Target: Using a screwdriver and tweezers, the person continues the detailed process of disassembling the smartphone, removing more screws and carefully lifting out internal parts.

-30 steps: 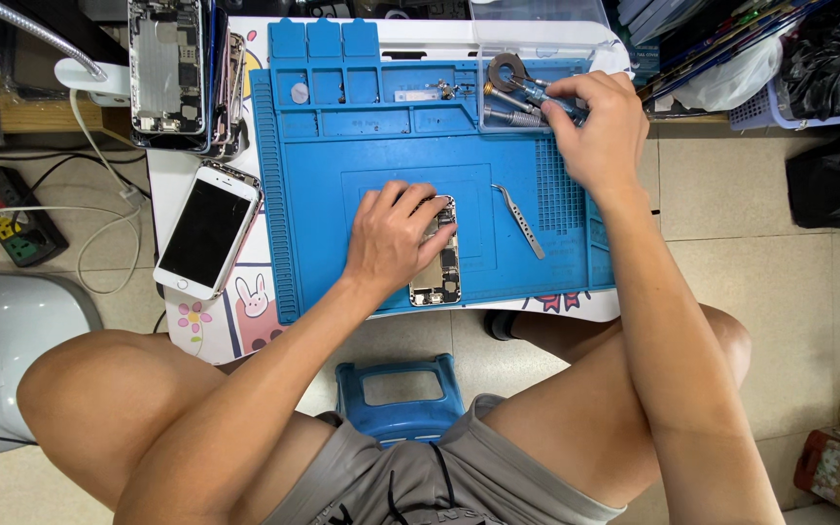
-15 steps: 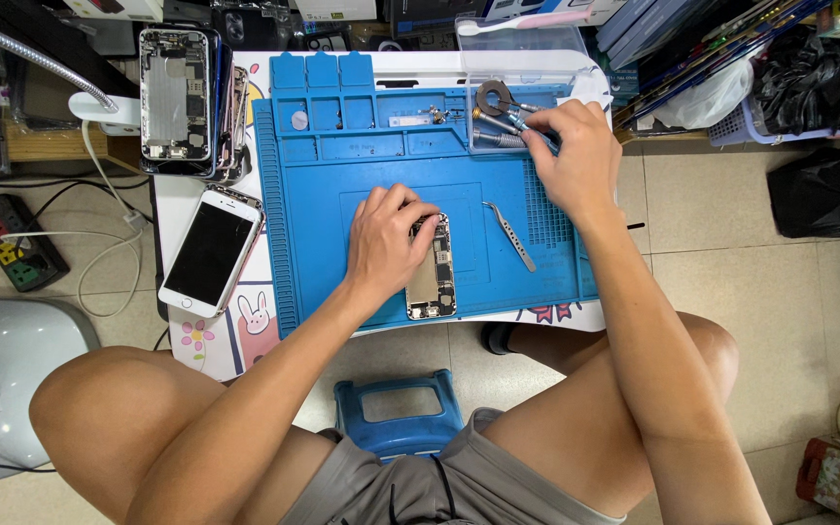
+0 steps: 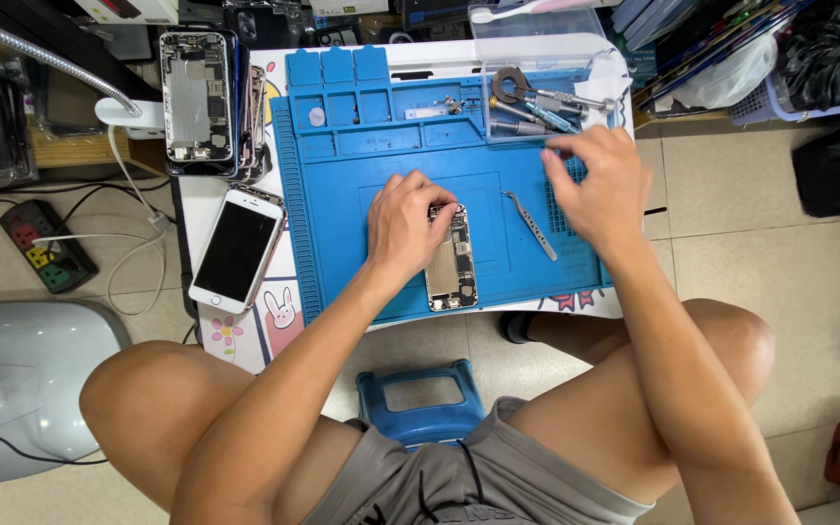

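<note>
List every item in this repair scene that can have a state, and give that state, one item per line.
Opened phone: back exposed, flat on the blue mat, left hand resting on it.
White phone: intact, screen dark, face up.
Stripped phone chassis: open, insides showing.
Tweezers: lying loose on the mat.
Clear tool tray: open, holding tools.
Right hand: hovering over the mat; contents unclear.

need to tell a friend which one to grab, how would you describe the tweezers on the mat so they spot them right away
Find the big blue work mat on the low table. Near its middle lies an opened phone under the left hand; just to its right, beside the right hand, are the tweezers. They lie loose and slanted on the mat, thin, silvery and pointed, unlike the tools grouped in the clear tray above.
</note>
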